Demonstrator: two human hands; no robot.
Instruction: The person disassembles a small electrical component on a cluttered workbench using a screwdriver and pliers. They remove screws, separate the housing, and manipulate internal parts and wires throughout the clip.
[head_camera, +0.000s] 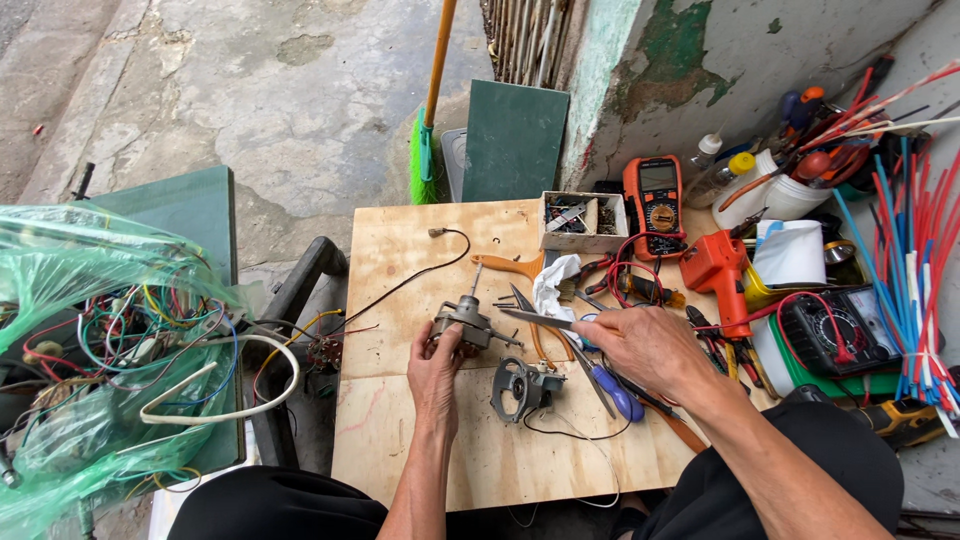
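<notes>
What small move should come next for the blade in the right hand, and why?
Probably bring the blade left to the motor: the left hand grips the motor upright on the plywood board, and the right hand already points the blade's tip at it, just short of touching.

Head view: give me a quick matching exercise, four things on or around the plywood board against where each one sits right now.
Things:
1. small motor
2. knife
3. orange multimeter
4. grey motor housing

Places:
A. lying on the plywood board between the two hands
B. at the far edge, beside the small parts box
C. in the left hand
D. in the right hand

Pairs: 1-C, 2-D, 3-B, 4-A
</notes>
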